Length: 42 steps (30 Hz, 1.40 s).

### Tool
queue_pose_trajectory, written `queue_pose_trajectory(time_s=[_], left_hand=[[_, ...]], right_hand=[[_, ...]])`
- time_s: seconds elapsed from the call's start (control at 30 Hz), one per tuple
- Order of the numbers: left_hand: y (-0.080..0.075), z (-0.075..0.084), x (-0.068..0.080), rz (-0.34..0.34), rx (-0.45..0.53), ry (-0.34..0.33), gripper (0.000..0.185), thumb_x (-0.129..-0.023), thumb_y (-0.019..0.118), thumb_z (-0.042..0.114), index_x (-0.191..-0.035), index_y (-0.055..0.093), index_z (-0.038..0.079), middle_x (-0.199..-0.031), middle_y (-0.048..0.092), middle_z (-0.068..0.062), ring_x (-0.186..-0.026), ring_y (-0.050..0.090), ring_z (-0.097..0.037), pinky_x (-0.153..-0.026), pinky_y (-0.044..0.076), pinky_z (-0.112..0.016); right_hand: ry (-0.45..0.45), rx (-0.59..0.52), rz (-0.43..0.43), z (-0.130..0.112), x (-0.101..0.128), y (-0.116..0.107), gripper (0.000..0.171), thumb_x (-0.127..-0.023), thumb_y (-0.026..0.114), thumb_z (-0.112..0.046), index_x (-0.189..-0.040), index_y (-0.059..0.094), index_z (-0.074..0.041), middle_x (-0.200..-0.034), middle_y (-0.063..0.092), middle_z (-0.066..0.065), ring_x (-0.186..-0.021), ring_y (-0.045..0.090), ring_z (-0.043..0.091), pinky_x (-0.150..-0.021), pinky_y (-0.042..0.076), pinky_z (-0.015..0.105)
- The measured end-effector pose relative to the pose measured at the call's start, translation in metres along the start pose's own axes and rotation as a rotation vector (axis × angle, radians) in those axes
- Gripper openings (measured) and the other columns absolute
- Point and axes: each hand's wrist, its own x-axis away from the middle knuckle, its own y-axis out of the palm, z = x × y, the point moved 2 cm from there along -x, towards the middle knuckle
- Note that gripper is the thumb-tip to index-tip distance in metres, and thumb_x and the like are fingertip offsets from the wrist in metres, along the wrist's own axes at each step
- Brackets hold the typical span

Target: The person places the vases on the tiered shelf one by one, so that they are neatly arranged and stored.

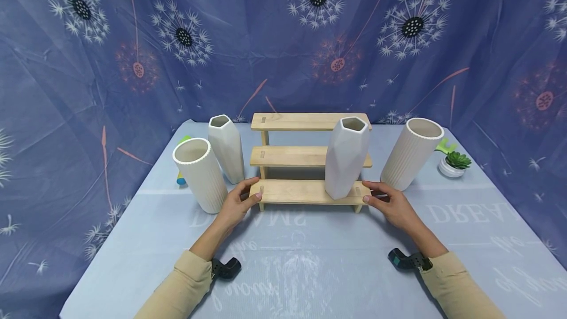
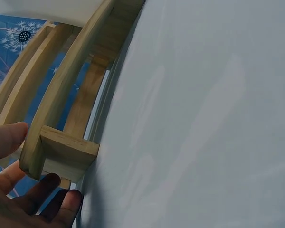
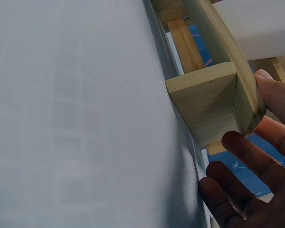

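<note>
In front of the rack (image 1: 297, 155), the table (image 1: 292, 255) gives open passage between the arms. The left hand (image 1: 239, 206) blocks the rack's left end, with a ribbed vase (image 1: 201, 174) and a faceted vase (image 1: 227, 149) crowding that side. The right hand (image 1: 393, 206) and another ribbed vase (image 1: 409, 159) obstruct the right; the shelf vase (image 1: 347, 159) bars the bottom step's right part, leaving room to its left.

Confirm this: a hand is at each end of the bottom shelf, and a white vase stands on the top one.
Not quite: the head view shows the white vase on the bottom shelf. The left hand and right hand are at its ends.
</note>
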Motion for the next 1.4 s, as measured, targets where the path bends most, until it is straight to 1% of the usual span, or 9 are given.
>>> queue_pose_trajectory(time_s=[0.17, 0.33, 0.43, 0.7, 0.83, 1.03, 1.13, 1.23, 1.4], left_hand=[[-0.001, 0.001, 0.003, 0.017, 0.002, 0.007, 0.05, -0.09, 0.064, 0.019, -0.136, 0.048, 0.009, -0.131, 0.052, -0.021, -0.12, 0.052, -0.035, -0.094, 0.047, -0.04], [-0.002, 0.003, 0.008, 0.035, -0.01, 0.023, 0.05, -0.091, 0.063, 0.018, -0.136, 0.046, 0.007, -0.132, 0.051, -0.021, -0.123, 0.048, -0.034, -0.102, 0.04, -0.049], [-0.002, 0.004, 0.011, 0.04, -0.019, 0.041, 0.048, -0.091, 0.062, 0.016, -0.136, 0.046, 0.006, -0.13, 0.052, -0.021, -0.122, 0.048, -0.034, -0.103, 0.038, -0.05], [-0.005, 0.006, 0.018, 0.077, -0.048, 0.035, 0.049, -0.089, 0.063, 0.011, -0.134, 0.047, 0.006, -0.129, 0.053, -0.019, -0.12, 0.049, -0.033, -0.099, 0.041, -0.047], [-0.007, 0.009, 0.024, 0.094, -0.066, 0.042, 0.05, -0.088, 0.064, 0.01, -0.134, 0.047, 0.004, -0.129, 0.053, -0.02, -0.119, 0.05, -0.035, -0.096, 0.042, -0.045], [-0.011, 0.013, 0.033, 0.098, -0.066, 0.044, 0.051, -0.089, 0.064, 0.011, -0.136, 0.045, 0.005, -0.129, 0.053, -0.02, -0.12, 0.049, -0.035, -0.094, 0.041, -0.039], [-0.013, 0.015, 0.037, 0.109, -0.068, 0.05, 0.051, -0.088, 0.064, 0.012, -0.136, 0.046, 0.006, -0.129, 0.054, -0.019, -0.118, 0.051, -0.033, -0.092, 0.041, -0.038], [-0.015, 0.017, 0.042, 0.117, -0.075, 0.037, 0.051, -0.089, 0.064, 0.014, -0.136, 0.046, 0.009, -0.129, 0.054, -0.017, -0.117, 0.051, -0.031, -0.091, 0.041, -0.036], [-0.022, 0.021, 0.051, 0.12, -0.068, 0.015, 0.05, -0.09, 0.064, 0.016, -0.137, 0.046, 0.013, -0.13, 0.054, -0.016, -0.118, 0.051, -0.028, -0.091, 0.041, -0.029]], right_hand=[[0.008, 0.005, 0.001, 0.0, 0.0, 0.0, 0.048, -0.09, 0.063, -0.033, -0.132, 0.055, -0.012, -0.127, 0.059, 0.014, -0.109, 0.058, 0.028, -0.083, 0.048, 0.023], [0.006, 0.003, 0.004, -0.001, 0.001, 0.0, 0.048, -0.09, 0.064, -0.032, -0.132, 0.055, -0.011, -0.127, 0.059, 0.015, -0.109, 0.058, 0.029, -0.083, 0.048, 0.023], [0.002, -0.004, 0.004, -0.003, 0.002, -0.001, 0.048, -0.089, 0.065, -0.03, -0.132, 0.055, -0.011, -0.126, 0.059, 0.015, -0.109, 0.059, 0.03, -0.083, 0.048, 0.022], [0.002, -0.015, 0.003, -0.003, 0.003, -0.001, 0.047, -0.089, 0.065, -0.029, -0.132, 0.055, -0.011, -0.127, 0.058, 0.015, -0.109, 0.058, 0.029, -0.082, 0.048, 0.021], [0.006, -0.01, 0.006, 0.0, 0.002, -0.001, 0.048, -0.09, 0.064, -0.032, -0.132, 0.056, -0.011, -0.127, 0.058, 0.014, -0.106, 0.058, 0.02, -0.082, 0.049, 0.021], [0.009, -0.008, 0.001, 0.0, 0.001, -0.001, 0.048, -0.089, 0.064, -0.035, -0.132, 0.056, -0.015, -0.128, 0.058, 0.011, -0.099, 0.051, -0.007, -0.082, 0.048, 0.02], [0.008, -0.008, -0.001, 0.0, 0.002, -0.002, 0.048, -0.089, 0.064, -0.035, -0.133, 0.055, -0.015, -0.128, 0.058, 0.01, -0.097, 0.049, -0.012, -0.082, 0.048, 0.02], [0.01, -0.003, 0.003, 0.001, 0.002, -0.001, 0.049, -0.089, 0.064, -0.035, -0.133, 0.055, -0.016, -0.128, 0.059, 0.01, -0.097, 0.05, -0.011, -0.083, 0.049, 0.022], [0.013, -0.003, 0.002, 0.002, 0.001, -0.001, 0.049, -0.089, 0.064, -0.036, -0.133, 0.055, -0.015, -0.127, 0.059, 0.01, -0.104, 0.055, 0.007, -0.084, 0.048, 0.023]])
